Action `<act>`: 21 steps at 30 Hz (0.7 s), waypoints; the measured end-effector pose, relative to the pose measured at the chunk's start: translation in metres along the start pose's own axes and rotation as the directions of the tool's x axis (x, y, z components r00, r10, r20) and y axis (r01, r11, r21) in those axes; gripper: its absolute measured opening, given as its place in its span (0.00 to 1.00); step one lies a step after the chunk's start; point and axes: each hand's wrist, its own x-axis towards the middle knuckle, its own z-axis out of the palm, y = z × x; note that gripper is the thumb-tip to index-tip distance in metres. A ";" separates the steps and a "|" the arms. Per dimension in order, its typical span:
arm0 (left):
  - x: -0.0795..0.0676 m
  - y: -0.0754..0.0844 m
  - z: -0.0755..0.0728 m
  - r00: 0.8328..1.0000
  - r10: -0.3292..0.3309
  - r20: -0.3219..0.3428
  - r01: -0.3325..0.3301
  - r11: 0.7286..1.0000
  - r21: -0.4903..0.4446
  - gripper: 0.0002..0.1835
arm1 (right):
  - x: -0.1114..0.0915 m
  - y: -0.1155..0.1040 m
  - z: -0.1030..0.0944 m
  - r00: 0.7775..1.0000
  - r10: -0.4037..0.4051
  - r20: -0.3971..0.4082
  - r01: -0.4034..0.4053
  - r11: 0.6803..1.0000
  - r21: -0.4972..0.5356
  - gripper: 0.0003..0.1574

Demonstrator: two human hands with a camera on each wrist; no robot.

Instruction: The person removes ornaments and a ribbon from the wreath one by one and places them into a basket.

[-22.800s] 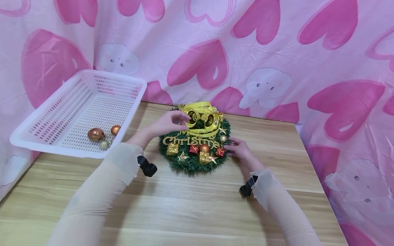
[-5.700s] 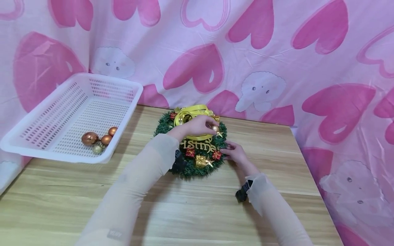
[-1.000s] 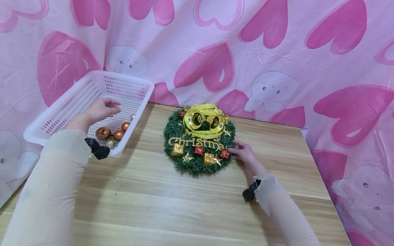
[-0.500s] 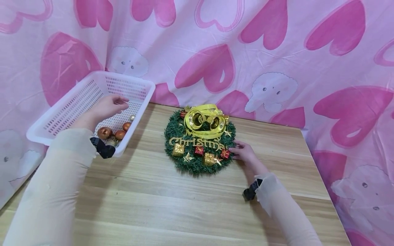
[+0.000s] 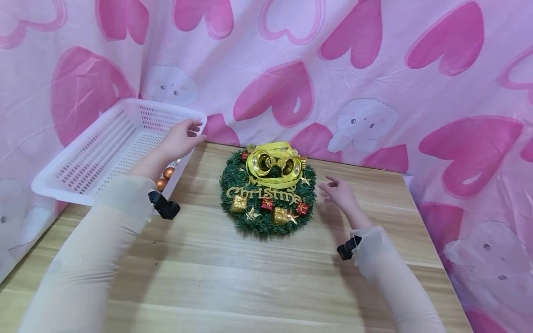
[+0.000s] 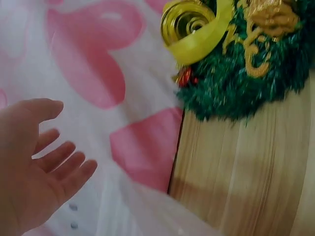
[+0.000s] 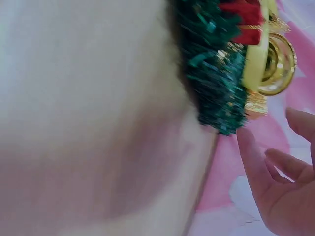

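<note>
A green tinsel Christmas wreath lies on the table, bearing gold lettering, small gift boxes, stars and two gold bells with yellow ribbon. My left hand hangs above the right rim of the white basket, fingers loosely bent and holding nothing; the left wrist view shows the palm bare. Off the wreath's right side, my right hand is raised with relaxed fingers, apart from it. Copper-coloured baubles lie in the basket, partly hidden by my left forearm.
The wooden table runs up to a pink heart-patterned cloth behind and at the sides. The basket stands at the back left, with table surface between it and the wreath.
Gold and copper baubles seen on the wreath earlier now lie in the basket. Over the last second my left hand moved right across the basket, and my right hand let go of the wreath's edge.
</note>
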 end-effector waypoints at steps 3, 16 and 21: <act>0.004 0.008 0.013 0.996 0.083 -0.021 -0.081 0.995 0.065 0.34 | 0.002 -0.007 -0.007 0.994 -0.087 -0.068 0.078 0.989 -0.123 0.39; 0.004 0.005 0.056 0.979 0.192 0.062 -0.200 0.883 0.426 0.44 | 0.002 -0.016 -0.011 0.958 -0.257 -0.128 0.162 0.853 -0.497 0.48; 0.001 -0.003 0.061 0.979 0.179 0.101 -0.206 0.857 0.473 0.47 | -0.002 -0.013 -0.013 0.965 -0.245 -0.088 0.158 0.821 -0.548 0.51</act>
